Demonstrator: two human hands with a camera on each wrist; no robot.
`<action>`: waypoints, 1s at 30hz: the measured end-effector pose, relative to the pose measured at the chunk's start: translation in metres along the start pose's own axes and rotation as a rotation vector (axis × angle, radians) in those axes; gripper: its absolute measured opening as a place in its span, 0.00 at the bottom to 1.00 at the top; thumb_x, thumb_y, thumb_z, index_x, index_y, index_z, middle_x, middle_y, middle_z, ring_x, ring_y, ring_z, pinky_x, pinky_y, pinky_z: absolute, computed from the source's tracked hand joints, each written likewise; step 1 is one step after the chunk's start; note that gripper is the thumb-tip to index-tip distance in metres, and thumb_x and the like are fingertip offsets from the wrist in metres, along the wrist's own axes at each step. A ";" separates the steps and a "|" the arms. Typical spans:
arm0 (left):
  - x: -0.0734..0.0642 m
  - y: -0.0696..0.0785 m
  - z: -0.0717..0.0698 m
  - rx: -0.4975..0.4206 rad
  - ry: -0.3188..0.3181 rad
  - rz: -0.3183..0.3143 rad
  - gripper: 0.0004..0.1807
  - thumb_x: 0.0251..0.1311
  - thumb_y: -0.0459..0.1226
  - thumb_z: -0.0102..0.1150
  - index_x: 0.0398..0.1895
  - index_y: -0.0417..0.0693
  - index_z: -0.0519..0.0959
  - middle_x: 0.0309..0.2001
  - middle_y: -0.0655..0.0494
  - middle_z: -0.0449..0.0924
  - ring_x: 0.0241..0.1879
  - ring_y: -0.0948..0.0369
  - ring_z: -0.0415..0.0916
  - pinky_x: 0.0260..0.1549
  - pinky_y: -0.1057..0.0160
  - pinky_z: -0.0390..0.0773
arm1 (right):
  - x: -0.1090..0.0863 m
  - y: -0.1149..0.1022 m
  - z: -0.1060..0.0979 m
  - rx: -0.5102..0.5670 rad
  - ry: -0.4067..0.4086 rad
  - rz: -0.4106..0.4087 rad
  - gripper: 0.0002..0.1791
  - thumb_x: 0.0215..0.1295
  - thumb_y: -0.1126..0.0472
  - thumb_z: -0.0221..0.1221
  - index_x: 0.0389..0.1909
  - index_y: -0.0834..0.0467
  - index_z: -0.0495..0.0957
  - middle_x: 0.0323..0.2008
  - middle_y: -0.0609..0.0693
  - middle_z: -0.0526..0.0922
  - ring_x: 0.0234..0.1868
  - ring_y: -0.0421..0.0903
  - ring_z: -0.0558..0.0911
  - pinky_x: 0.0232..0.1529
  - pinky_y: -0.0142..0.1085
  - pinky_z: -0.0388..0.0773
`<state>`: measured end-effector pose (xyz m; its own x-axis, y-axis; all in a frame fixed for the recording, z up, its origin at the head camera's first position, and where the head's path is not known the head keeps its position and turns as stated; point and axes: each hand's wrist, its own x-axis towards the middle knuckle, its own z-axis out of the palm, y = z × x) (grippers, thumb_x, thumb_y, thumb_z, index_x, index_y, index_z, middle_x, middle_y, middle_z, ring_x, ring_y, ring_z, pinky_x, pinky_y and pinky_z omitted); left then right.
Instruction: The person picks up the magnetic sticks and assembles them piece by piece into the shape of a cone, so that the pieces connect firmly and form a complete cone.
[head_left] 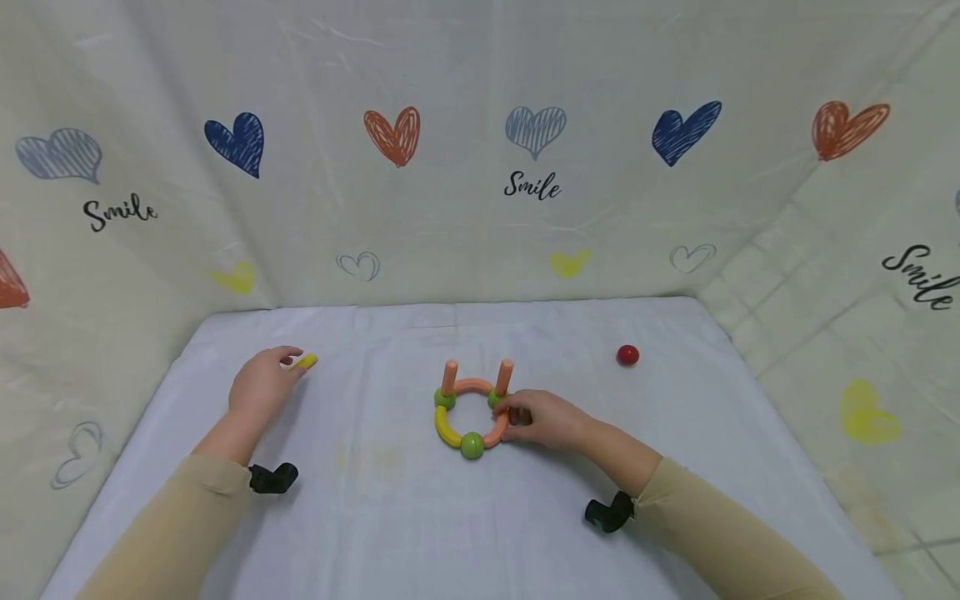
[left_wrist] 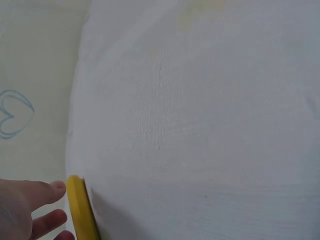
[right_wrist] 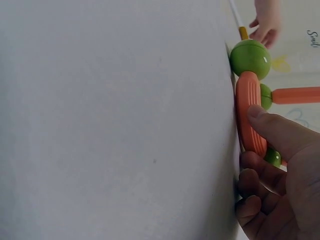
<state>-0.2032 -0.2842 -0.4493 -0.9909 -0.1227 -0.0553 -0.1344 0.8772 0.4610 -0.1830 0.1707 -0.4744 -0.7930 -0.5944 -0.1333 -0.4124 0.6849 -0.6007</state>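
Note:
A ring of toy pieces lies mid-table: green balls (head_left: 472,446), a yellow curved piece (head_left: 447,427) and orange curved pieces (head_left: 472,385). Two orange rods (head_left: 449,377) stand up from the far balls. On the ring's right side, my right hand (head_left: 546,419) pinches an orange curved piece (right_wrist: 248,115), thumb on its ridged face and a fingertip near its end. Over at the left, my left hand (head_left: 262,382) has its fingers loosely bent beside a loose yellow piece (left_wrist: 81,207). Its fingertips are close to that piece; firm contact cannot be made out.
A red ball (head_left: 627,355) sits at the far right of the white-covered table (head_left: 390,517). Behind and beside the table hangs a pale sheet (head_left: 457,217) printed with hearts. Black wrist devices (head_left: 609,512) hang under both forearms.

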 end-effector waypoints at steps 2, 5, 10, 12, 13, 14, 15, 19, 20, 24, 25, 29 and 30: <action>0.004 -0.001 0.000 0.004 -0.028 -0.011 0.24 0.68 0.41 0.57 0.64 0.42 0.73 0.58 0.38 0.75 0.55 0.40 0.72 0.46 0.44 0.72 | 0.000 0.000 0.000 0.000 -0.001 0.002 0.18 0.61 0.50 0.69 0.51 0.46 0.82 0.34 0.37 0.76 0.34 0.39 0.74 0.35 0.34 0.73; 0.010 -0.004 0.001 0.008 -0.041 -0.003 0.24 0.67 0.41 0.56 0.65 0.43 0.73 0.59 0.38 0.75 0.56 0.40 0.71 0.49 0.43 0.71 | 0.001 0.001 0.000 0.007 -0.004 0.007 0.18 0.61 0.50 0.69 0.51 0.46 0.82 0.34 0.37 0.77 0.34 0.40 0.74 0.36 0.34 0.73; 0.016 -0.006 0.002 0.025 -0.052 0.025 0.25 0.66 0.40 0.56 0.65 0.43 0.72 0.57 0.39 0.76 0.56 0.40 0.71 0.50 0.42 0.70 | 0.001 0.000 0.000 0.021 -0.008 0.015 0.18 0.61 0.50 0.69 0.51 0.47 0.82 0.34 0.38 0.77 0.35 0.40 0.74 0.37 0.34 0.74; 0.018 -0.007 0.003 0.035 -0.062 0.031 0.25 0.66 0.39 0.56 0.65 0.42 0.72 0.57 0.39 0.76 0.56 0.39 0.72 0.49 0.42 0.71 | 0.001 0.000 0.000 0.018 -0.007 0.015 0.18 0.61 0.50 0.69 0.51 0.47 0.82 0.34 0.38 0.77 0.35 0.40 0.74 0.37 0.34 0.73; 0.019 -0.008 0.003 0.038 -0.069 0.030 0.24 0.66 0.39 0.57 0.65 0.42 0.72 0.57 0.38 0.76 0.55 0.39 0.72 0.49 0.42 0.71 | 0.001 0.000 0.000 0.016 -0.008 0.014 0.18 0.61 0.50 0.69 0.51 0.47 0.82 0.34 0.38 0.77 0.35 0.40 0.74 0.36 0.34 0.73; 0.020 -0.009 0.004 0.043 -0.077 0.028 0.24 0.66 0.39 0.57 0.65 0.42 0.72 0.57 0.38 0.76 0.55 0.39 0.72 0.49 0.42 0.71 | 0.001 0.000 0.000 0.014 -0.008 0.013 0.17 0.61 0.50 0.69 0.51 0.47 0.82 0.34 0.38 0.77 0.35 0.40 0.74 0.36 0.34 0.73; 0.021 -0.010 0.004 0.047 -0.084 0.026 0.24 0.66 0.38 0.57 0.64 0.42 0.73 0.57 0.38 0.76 0.55 0.39 0.72 0.48 0.42 0.71 | 0.001 0.000 -0.001 0.010 -0.009 0.010 0.17 0.61 0.51 0.69 0.51 0.47 0.82 0.34 0.39 0.77 0.35 0.40 0.74 0.36 0.34 0.73; 0.022 -0.013 0.005 0.073 -0.097 0.020 0.22 0.67 0.37 0.57 0.63 0.42 0.73 0.56 0.37 0.75 0.53 0.40 0.73 0.47 0.42 0.72 | 0.001 -0.001 -0.002 0.006 -0.011 -0.002 0.17 0.61 0.51 0.69 0.51 0.47 0.82 0.34 0.39 0.77 0.34 0.40 0.74 0.36 0.34 0.73; 0.023 -0.013 0.005 0.080 -0.096 0.021 0.22 0.67 0.37 0.56 0.63 0.43 0.74 0.56 0.37 0.76 0.53 0.40 0.73 0.47 0.42 0.72 | 0.001 -0.001 -0.002 0.004 -0.011 -0.003 0.17 0.61 0.51 0.69 0.51 0.47 0.82 0.34 0.39 0.77 0.34 0.40 0.74 0.36 0.34 0.73; 0.022 -0.012 0.002 0.103 -0.092 0.035 0.21 0.66 0.36 0.55 0.63 0.43 0.74 0.55 0.38 0.76 0.50 0.42 0.74 0.45 0.43 0.73 | 0.001 -0.002 -0.003 0.000 -0.011 -0.004 0.17 0.61 0.51 0.69 0.50 0.47 0.82 0.34 0.38 0.77 0.34 0.40 0.74 0.36 0.34 0.73; 0.021 -0.011 0.002 0.108 -0.092 0.039 0.21 0.66 0.36 0.55 0.62 0.43 0.74 0.55 0.38 0.76 0.50 0.42 0.74 0.45 0.43 0.73 | 0.001 -0.002 -0.003 0.001 -0.011 -0.003 0.17 0.61 0.51 0.69 0.50 0.47 0.82 0.34 0.38 0.77 0.34 0.40 0.74 0.36 0.34 0.73; 0.017 -0.005 0.000 0.124 -0.091 0.066 0.21 0.67 0.37 0.54 0.63 0.45 0.74 0.56 0.40 0.77 0.53 0.41 0.74 0.45 0.43 0.73 | 0.001 -0.002 -0.003 0.002 -0.017 0.004 0.17 0.61 0.51 0.69 0.51 0.47 0.82 0.34 0.38 0.77 0.34 0.40 0.74 0.36 0.34 0.73; 0.016 -0.004 0.000 0.125 -0.089 0.073 0.22 0.67 0.37 0.54 0.63 0.45 0.74 0.56 0.40 0.77 0.54 0.41 0.74 0.45 0.43 0.73 | 0.001 -0.002 -0.003 0.004 -0.018 0.008 0.17 0.61 0.51 0.69 0.51 0.48 0.82 0.34 0.38 0.77 0.34 0.40 0.74 0.36 0.34 0.73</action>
<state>-0.2185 -0.2895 -0.4518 -0.9941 -0.0199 -0.1068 -0.0566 0.9339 0.3530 -0.1841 0.1698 -0.4708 -0.7878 -0.5968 -0.1522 -0.4047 0.6879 -0.6025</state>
